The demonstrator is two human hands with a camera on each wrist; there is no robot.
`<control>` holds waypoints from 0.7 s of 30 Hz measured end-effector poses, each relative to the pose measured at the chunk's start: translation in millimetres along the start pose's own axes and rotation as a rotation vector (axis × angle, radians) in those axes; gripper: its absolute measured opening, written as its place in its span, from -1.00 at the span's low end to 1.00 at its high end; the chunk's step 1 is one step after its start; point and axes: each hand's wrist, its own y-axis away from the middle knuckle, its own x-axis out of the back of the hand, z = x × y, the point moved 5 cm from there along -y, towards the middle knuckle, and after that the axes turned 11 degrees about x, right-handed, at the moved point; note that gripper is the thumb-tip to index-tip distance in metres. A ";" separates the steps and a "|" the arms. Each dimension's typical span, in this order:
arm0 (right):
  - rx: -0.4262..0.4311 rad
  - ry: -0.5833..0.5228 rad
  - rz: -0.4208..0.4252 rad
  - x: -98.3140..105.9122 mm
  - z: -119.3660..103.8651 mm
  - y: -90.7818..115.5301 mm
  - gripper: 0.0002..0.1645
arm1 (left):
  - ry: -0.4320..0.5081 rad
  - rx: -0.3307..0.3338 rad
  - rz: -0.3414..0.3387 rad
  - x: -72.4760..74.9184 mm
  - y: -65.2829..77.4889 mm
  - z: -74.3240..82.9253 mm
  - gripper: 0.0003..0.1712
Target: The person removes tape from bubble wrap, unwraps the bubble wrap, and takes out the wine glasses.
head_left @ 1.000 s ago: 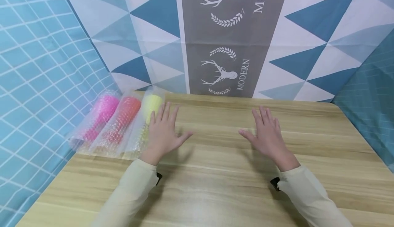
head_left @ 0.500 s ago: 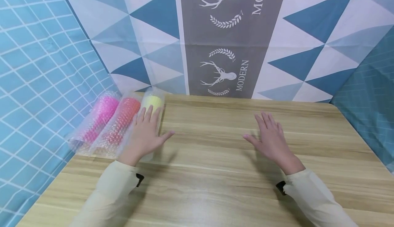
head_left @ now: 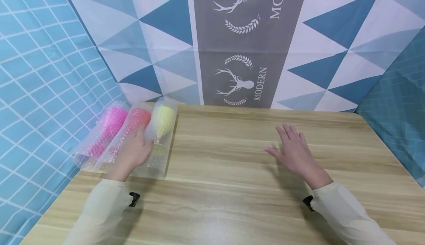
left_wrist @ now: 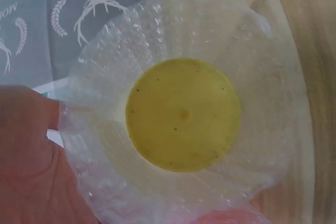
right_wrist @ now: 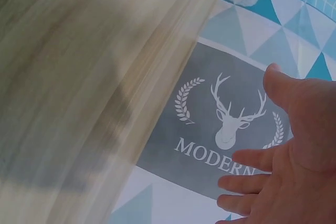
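Observation:
Three goblet-shaped pieces, each in clear bubble wrap, lie side by side at the table's left: a pink goblet (head_left: 113, 119), a red goblet (head_left: 139, 116) and a yellow goblet (head_left: 165, 118). My left hand (head_left: 132, 149) is over the lower part of the red one, thumb toward the yellow one. Its fingers point down and their tips are hidden; I cannot tell whether they grip. In the left wrist view, the round yellow base (left_wrist: 184, 114) shows inside its wrap, with my palm at the left. My right hand (head_left: 297, 156) hovers over the table with fingers straight, holding nothing.
The wood-patterned table (head_left: 219, 186) meets a patterned cloth backdrop (head_left: 244, 42) along its far edge. A blue checked cloth (head_left: 43, 90) hangs at the left, close to the pink goblet. Another teal cloth (head_left: 398, 93) hangs at the right.
My left hand has moved left and down, from beside the yellow goblet across it to the red one, its spread fingers now bent. The right hand has shifted slightly right and toward me.

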 end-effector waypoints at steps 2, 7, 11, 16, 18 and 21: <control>-0.001 0.013 -0.004 0.5 0.4 0.5 -0.02 | 0.022 -0.010 -0.004 -0.4 -0.1 -2.2 -0.29; 0.011 0.036 -0.010 2.9 0.1 0.5 -0.02 | 0.068 -0.051 -0.004 -0.2 0.7 -5.2 -0.36; 0.040 0.072 -0.008 6.0 -2.0 -0.6 -0.04 | 0.087 -0.063 0.005 0.0 2.8 -8.1 -0.39; 0.078 0.096 0.014 11.5 -3.5 -1.9 -0.09 | 0.081 -0.035 0.001 -1.8 3.3 -12.1 -0.41; 0.085 0.089 0.017 13.5 -3.9 -2.3 -0.10 | 0.074 -0.022 0.004 -2.5 3.1 -13.6 -0.42; 0.083 0.063 0.016 15.5 -4.2 -3.2 -0.11 | 0.074 -0.001 0.002 -3.2 2.7 -15.4 -0.42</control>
